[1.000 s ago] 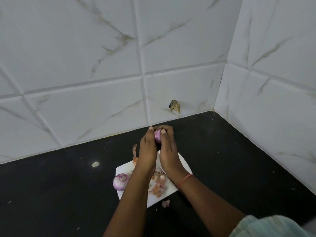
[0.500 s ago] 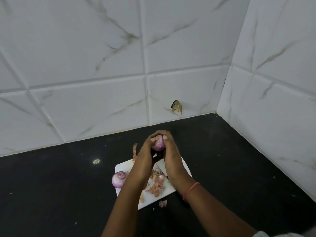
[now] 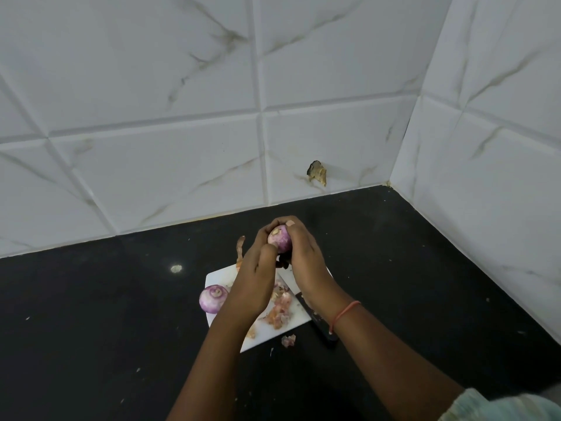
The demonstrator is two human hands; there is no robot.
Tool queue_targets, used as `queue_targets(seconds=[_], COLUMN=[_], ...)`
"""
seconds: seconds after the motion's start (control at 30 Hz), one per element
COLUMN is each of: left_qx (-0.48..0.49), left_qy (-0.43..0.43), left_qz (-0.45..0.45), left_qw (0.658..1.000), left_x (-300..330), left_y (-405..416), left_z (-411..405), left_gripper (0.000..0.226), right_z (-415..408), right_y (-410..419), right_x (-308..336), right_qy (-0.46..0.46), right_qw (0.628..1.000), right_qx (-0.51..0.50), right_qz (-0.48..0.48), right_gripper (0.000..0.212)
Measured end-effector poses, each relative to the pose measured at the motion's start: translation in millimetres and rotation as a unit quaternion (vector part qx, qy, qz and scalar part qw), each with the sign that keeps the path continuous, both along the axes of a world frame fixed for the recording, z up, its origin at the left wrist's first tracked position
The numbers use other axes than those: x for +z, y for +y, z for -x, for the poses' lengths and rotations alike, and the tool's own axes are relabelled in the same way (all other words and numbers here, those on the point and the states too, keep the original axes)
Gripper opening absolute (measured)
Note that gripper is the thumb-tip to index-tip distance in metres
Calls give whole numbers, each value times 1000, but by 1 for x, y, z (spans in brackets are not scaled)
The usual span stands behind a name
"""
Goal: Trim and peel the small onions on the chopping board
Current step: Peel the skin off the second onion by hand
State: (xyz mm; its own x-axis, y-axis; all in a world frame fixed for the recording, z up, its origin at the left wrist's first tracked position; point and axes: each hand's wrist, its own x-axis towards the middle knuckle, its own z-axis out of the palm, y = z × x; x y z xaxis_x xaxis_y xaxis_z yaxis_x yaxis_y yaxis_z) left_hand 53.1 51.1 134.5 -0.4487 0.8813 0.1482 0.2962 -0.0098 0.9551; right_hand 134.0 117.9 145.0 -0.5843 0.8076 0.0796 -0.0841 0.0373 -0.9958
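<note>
A small purple onion [image 3: 280,240] is held up above the white chopping board [image 3: 299,319], between both hands. My left hand [image 3: 256,278] grips it from the left and my right hand [image 3: 303,256] curls round it from the right. A second, peeled purple onion [image 3: 213,298] lies at the board's left edge. Loose pinkish peels [image 3: 280,311] are heaped on the board's middle. A dark knife [image 3: 318,323] lies along the board's right edge, partly hidden by my right wrist.
The board sits on a black countertop [image 3: 91,314] in a corner of white marble-look tiled walls [image 3: 151,117]. A strip of peel [image 3: 240,247] lies behind the board and a scrap [image 3: 288,340] in front of it. A chipped spot [image 3: 317,172] marks the back wall.
The onion has turned in my fingers, so more of its purple side and its trimmed end now show. Both hands stay above the board.
</note>
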Motion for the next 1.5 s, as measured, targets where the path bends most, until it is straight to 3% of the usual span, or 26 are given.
queue_targets(seconds=[0.2, 0.3, 0.43, 0.7, 1.0, 1.17, 1.37, 1.5], left_qx=[21, 47, 52, 8, 28, 137, 145, 167], left_qy=[0, -45, -56, 15, 33, 11, -14, -7], left_qz=[-2, 1, 1, 21, -2, -49, -113, -111], left_qw=[1000, 998, 997, 1000, 999, 989, 983, 980], left_x=[-7, -5, 7, 20, 14, 13, 11, 1], left_y=[5, 9, 12, 10, 24, 40, 55, 61], left_z=[-4, -4, -5, 9, 35, 46, 40, 38], left_gripper=[45, 46, 48, 41, 35, 28, 24, 15], right_z=[-1, 1, 7, 22, 35, 45, 53, 50], right_y=[10, 13, 15, 18, 34, 45, 51, 51], right_x=[-1, 2, 4, 13, 25, 13, -5, -9], right_qy=[-2, -10, -27, -46, -17, 33, 46, 48], right_qw=[997, 996, 999, 997, 999, 997, 991, 990], right_qx=[-4, -15, -29, -24, -13, -64, -120, -130], right_qz=[73, 86, 32, -63, -36, -22, -38, -19], right_gripper=[36, 35, 31, 34, 29, 24, 18, 26])
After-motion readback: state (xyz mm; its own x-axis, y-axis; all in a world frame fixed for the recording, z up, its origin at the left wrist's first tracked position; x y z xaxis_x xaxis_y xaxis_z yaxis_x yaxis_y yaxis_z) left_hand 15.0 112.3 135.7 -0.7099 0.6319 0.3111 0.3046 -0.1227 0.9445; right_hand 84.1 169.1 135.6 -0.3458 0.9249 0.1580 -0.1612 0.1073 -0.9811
